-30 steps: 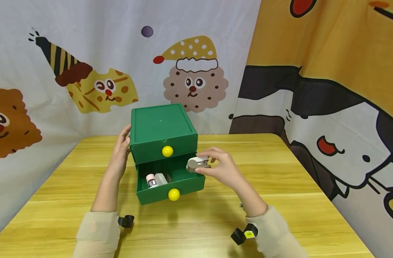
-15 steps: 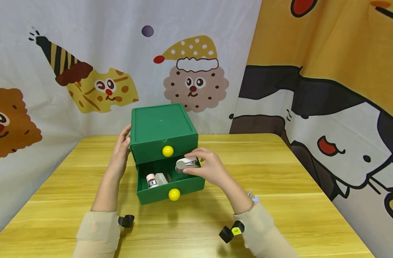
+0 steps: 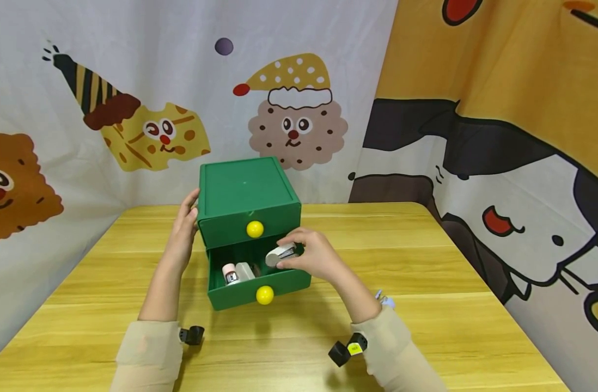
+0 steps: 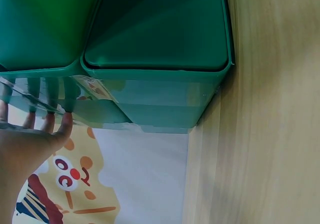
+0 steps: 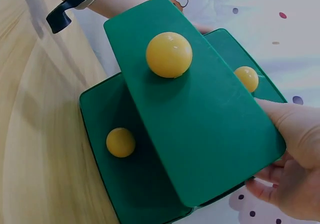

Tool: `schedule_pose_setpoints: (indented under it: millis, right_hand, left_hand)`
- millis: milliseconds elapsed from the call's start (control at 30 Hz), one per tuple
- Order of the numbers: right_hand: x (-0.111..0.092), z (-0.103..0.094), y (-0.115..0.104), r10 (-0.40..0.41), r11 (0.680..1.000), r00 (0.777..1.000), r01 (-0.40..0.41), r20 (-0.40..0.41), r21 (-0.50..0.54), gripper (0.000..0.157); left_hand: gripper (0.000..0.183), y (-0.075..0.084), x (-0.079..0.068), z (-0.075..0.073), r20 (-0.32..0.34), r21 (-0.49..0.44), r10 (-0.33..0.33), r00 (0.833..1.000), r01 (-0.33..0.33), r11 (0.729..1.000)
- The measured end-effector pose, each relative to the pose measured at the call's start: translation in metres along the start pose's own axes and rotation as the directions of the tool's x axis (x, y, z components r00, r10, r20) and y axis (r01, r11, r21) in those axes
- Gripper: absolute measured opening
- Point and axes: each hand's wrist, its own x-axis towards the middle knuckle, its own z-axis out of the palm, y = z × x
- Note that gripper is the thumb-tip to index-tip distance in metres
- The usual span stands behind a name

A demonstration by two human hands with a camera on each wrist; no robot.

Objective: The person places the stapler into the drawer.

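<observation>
A green drawer cabinet (image 3: 245,185) with yellow ball knobs stands on the table, its middle drawer (image 3: 235,299) pulled out. My right hand (image 3: 315,256) pinches a small white and grey stapler (image 3: 274,257) between thumb and fingers, tilted, inside the right part of that drawer. In the right wrist view, the drawer front hides the stapler. My left hand (image 3: 180,234) rests against the cabinet's left side; in the left wrist view its fingers (image 4: 64,124) lie extended on the side wall. A pink-capped little bottle (image 3: 230,274) and a pale translucent object (image 3: 244,271) lie in the drawer's left part.
The wooden table (image 3: 416,261) extends around the cabinet. Partly hidden behind my right forearm is a small lilac item (image 3: 388,301). Black camera mounts sit at both wrists. A cartoon-printed curtain (image 3: 171,65) hangs behind the table.
My right hand has carried the stapler left and slightly down, from the drawer's right edge into the drawer, and tilted it. The lilac item has come into view. My left hand stays put.
</observation>
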Motion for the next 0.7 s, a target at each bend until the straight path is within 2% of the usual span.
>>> schedule_pose_setpoints:
  millis: [100, 200, 400, 533, 700]
  right_hand:
    - [0.0, -0.001, 0.0, 0.006, 1.0, 0.999, -0.006, 0.031, 0.004, 0.034]
    - [-0.002, -0.001, 0.001, -0.009, 1.0, 1.0, 0.008, 0.024, 0.01, 0.033]
    - [-0.009, 0.001, -0.001, -0.082, 0.996, 0.992, 0.084, -0.1, 0.013, 0.033]
    - [-0.015, 0.002, -0.004, -0.154, 0.987, 0.968, 0.161, -0.196, 0.019, 0.032]
    - [-0.023, 0.003, -0.011, -0.263, 0.96, 0.922, 0.279, -0.284, 0.016, 0.031]
  left_hand:
    - [0.056, 0.0, 0.0, 0.0, -0.001, -0.002, -0.001, 1.0, 0.001, 1.0]
    - [0.056, 0.001, 0.0, 0.0, 0.0, -0.007, 0.001, 1.0, -0.001, 1.0]
    - [0.055, 0.0, 0.001, -0.001, -0.002, 0.001, -0.002, 1.0, 0.002, 1.0]
    - [0.055, -0.001, 0.001, -0.001, 0.0, 0.004, 0.0, 1.0, 0.0, 1.0]
    - [0.056, -0.001, 0.001, -0.002, 0.007, 0.005, 0.004, 1.0, -0.004, 1.0]
